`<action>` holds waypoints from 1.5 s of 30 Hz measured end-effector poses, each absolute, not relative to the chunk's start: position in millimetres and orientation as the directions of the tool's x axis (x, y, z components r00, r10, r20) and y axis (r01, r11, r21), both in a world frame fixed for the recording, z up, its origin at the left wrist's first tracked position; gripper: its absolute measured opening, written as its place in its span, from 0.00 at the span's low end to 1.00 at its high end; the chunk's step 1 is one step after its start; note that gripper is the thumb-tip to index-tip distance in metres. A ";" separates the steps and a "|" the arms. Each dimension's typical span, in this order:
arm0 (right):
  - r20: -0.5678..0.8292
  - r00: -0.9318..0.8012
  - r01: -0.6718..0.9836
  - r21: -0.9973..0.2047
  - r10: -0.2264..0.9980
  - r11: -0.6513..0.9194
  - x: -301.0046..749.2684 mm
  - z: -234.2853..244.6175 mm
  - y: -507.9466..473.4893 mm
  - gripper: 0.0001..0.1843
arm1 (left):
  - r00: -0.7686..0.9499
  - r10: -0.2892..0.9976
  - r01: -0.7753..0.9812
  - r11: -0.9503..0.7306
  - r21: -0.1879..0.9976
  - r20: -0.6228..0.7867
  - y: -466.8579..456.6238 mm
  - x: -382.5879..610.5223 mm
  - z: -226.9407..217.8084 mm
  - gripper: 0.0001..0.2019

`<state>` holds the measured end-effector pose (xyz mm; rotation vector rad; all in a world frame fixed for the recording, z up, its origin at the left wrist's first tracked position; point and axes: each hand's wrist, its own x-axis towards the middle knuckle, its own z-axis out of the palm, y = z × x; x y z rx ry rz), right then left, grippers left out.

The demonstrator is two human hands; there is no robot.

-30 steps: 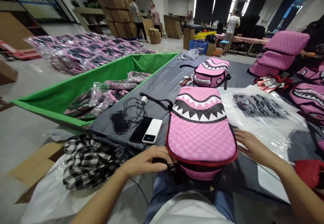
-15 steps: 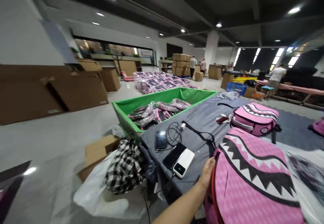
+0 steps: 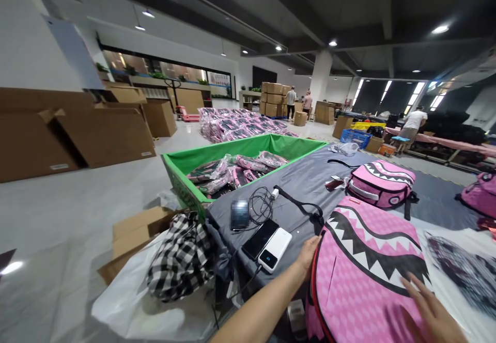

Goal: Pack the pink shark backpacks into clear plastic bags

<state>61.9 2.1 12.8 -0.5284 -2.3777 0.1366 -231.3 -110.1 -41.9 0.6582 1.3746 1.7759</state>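
A pink checkered backpack with a shark-mouth print lies on the grey table in front of me. My left hand rests against its left edge, fingers partly hidden behind the bag. Fingers stretched out, my right hand lies flat on the bag's lower right side. A second pink shark backpack sits farther back on the table.
A black phone and white power bank with cables lie left of the bag. A green bin holds bagged backpacks. Checkered cloth hangs off the table corner. Cardboard boxes stand left; people work far back.
The view has lifted and swung left, then settled. My left hand moved from the bag's bottom to its left edge. My right hand left view, then came back onto the bag.
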 end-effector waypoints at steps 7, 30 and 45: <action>0.271 -0.961 0.040 -0.065 0.056 0.997 -148.8 44.8 -20.5 0.23 | -0.441 0.870 0.335 -0.066 0.940 0.218 -166.7 -275.9 -2.5 0.22; 0.635 -0.755 0.069 -0.172 0.164 0.983 95.4 41.7 -144.7 0.23 | 0.077 0.916 0.782 -0.301 0.547 0.394 -237.2 -72.1 15.2 0.14; 0.299 0.218 0.144 -0.951 0.929 0.273 111.4 -18.8 -113.8 0.17 | 0.571 0.733 0.813 -0.568 -0.130 0.369 -227.1 -116.5 16.7 0.09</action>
